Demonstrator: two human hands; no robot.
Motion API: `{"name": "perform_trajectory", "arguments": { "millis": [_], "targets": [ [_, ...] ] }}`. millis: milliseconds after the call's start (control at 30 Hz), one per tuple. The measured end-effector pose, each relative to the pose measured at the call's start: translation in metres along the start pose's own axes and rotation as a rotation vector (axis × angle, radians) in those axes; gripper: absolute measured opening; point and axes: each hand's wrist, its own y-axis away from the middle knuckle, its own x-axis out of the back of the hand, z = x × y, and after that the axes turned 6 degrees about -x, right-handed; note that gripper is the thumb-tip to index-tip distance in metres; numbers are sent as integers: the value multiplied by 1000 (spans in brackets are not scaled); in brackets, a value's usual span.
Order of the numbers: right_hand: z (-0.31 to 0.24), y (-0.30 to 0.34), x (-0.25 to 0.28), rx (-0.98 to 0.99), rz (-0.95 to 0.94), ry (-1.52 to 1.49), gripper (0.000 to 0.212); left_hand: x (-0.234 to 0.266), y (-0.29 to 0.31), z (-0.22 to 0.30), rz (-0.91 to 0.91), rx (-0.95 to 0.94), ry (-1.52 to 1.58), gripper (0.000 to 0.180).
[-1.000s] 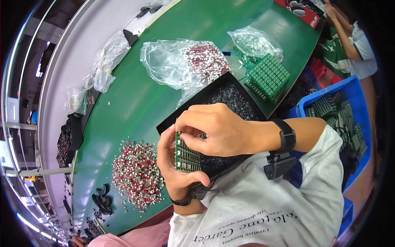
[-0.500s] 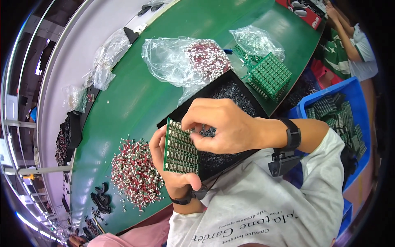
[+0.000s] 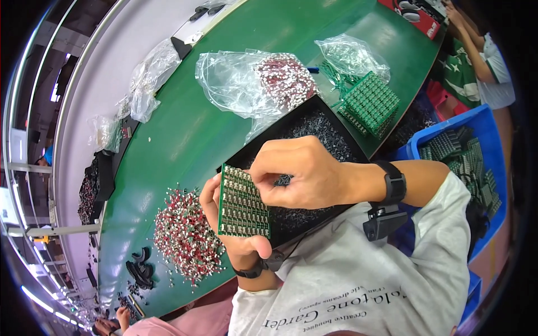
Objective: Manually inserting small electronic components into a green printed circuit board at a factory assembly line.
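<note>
The green board has turned. 1 second ago it was seen almost from the side, with the right hand bent over its top. Now its front faces up more, and many rows of tiny light parts show. The board has also slid a little to the left, and less of it is covered. For the work, this seems to mean that most of the rows are easy to see and reach.

The 2 hands have different jobs. The left hand holds the board from below, with its fingers at the left edge and its thumb by the low right corner. The right hand is curled, with its thumb and pointing finger close together at the board's upper right side. Whether they pinch a small piece, the person looking cannot tell.

The board is up in the air, by the near left part of a black tray full of small dark bits. A pile of red and white parts sits on the green tabletop to the left. A stack of green boards is past the tray.
</note>
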Motion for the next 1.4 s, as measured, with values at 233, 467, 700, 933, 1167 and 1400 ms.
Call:
{"name": "perform_trajectory", "arguments": {
  "millis": [233, 467, 700, 933, 1167, 1400],
  "targets": [
    [-2, 0, -4, -80, -52, -16, 17, -2, 0, -2, -11, -6, -16, 135],
    [1, 1, -6, -58, -115, 12, 16, -6, 0, 1, 6, -8, -3, 134],
    [1, 1, -8, -103, -121, -119, 13, -2, 1, 2, -31, -4, -21, 135],
    [2, -1, -4, -83, -129, -138, 12, 1, 3, -1, -50, -9, -9, 136],
    [3, -2, 2, -74, -139, -24, 14, 0, 2, -1, -7, -34, -62, 136],
    [9, 3, -9, -71, -107, -108, 15, 0, 3, -3, -18, -24, -52, 137]
  ]
}}
